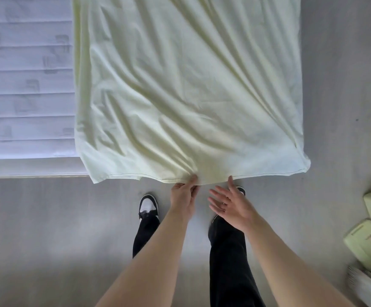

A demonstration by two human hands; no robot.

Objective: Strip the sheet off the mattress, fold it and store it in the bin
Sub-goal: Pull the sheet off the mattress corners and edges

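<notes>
— What are the hands doing?
— The left hand [183, 196] pinches the hem of the pale sheet [191, 85]; the right hand [230, 203], just beside it, is spread and holds nothing, one fingertip at the hem.
— And beyond them?
— The sheet lies rumpled, spreading away from both hands, with bare mattress [25, 85] off to the left hand's side.

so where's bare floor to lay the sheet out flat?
Bare floor left of the shoes, below the mattress. Another strip right of the sheet. Crowded lower right by the green bins.
</notes>
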